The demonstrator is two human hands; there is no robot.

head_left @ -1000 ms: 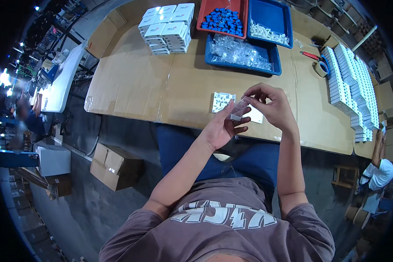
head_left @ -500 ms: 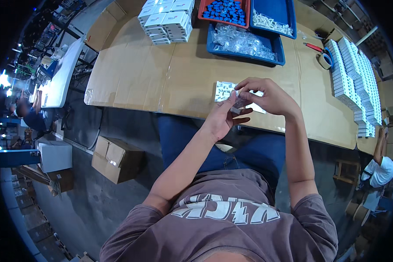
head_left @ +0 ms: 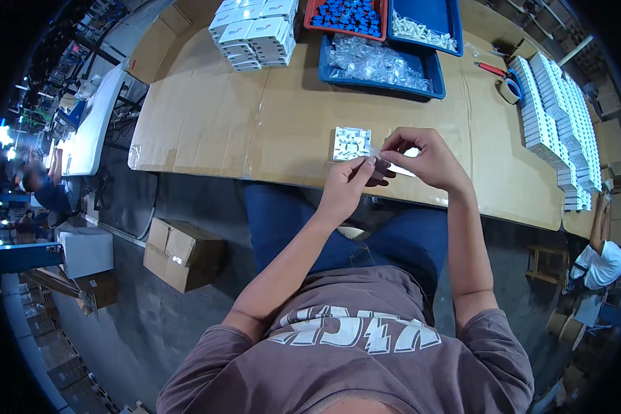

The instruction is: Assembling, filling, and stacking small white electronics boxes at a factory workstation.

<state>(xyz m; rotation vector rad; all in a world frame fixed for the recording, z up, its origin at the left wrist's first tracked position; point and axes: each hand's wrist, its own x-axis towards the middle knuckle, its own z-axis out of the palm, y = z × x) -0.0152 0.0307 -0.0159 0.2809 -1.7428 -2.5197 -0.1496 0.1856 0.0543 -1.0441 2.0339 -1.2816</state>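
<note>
Above the table's near edge, my left hand (head_left: pixel 346 188) and my right hand (head_left: pixel 428 157) meet, thumbs and fingertips pinched on a small clear plastic bag (head_left: pixel 375 151). What is inside the bag, if anything, is too small to make out. Just beyond my left fingertips a square white plastic part (head_left: pixel 352 143) with a moulded, recessed face lies flat on the cardboard. Something flat and white (head_left: pixel 411 152) lies beneath my right hand, mostly covered by it.
Stacked white boxes (head_left: pixel 255 31) stand at the back left. Trays hold blue parts (head_left: pixel 352 15), white pieces (head_left: pixel 421 31) and clear bags (head_left: pixel 379 61). On the right are a tape roll (head_left: pixel 510 90), a red-handled tool (head_left: pixel 490 68) and long white stacks (head_left: pixel 552 110). Other people work at both sides.
My hands have drawn slightly apart at the fingertips, with the clear bag between them. My right hand has shifted a little, uncovering more of the square white part. The view has moved slightly.
</note>
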